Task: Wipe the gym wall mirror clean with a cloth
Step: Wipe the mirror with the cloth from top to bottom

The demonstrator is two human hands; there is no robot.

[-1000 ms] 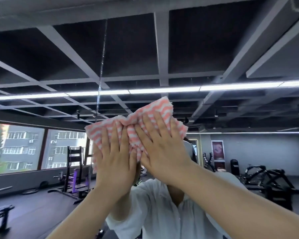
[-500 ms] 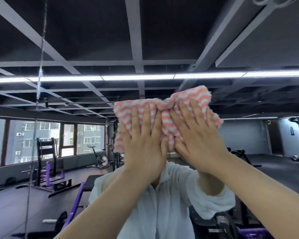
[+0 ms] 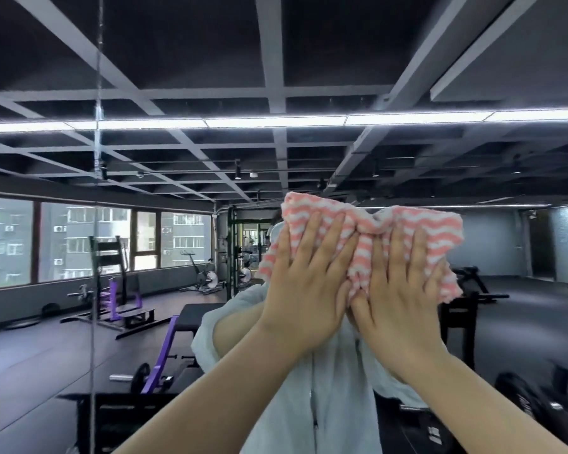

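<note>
The gym wall mirror (image 3: 309,77) fills the whole view and reflects the room behind me. A pink-and-white striped cloth (image 3: 368,237) lies spread and bunched against the glass, right of centre. My left hand (image 3: 309,276) presses flat on the cloth's left part with straight, spread fingers. My right hand (image 3: 404,283) presses flat on its right part in the same way. Both forearms reach up from the bottom edge. Behind the hands the mirror shows a person in a white shirt, partly hidden by them.
A vertical seam (image 3: 96,224) between mirror panels runs down the left side. In the reflection I see purple weight benches (image 3: 158,365), an exercise bike (image 3: 204,276), windows (image 3: 79,244) on the left, dark machines at right and a ceiling light strip (image 3: 276,121).
Both hands slid the cloth to the right across the glass. The view turned right too, so the panel seam shifted from near centre to the left.
</note>
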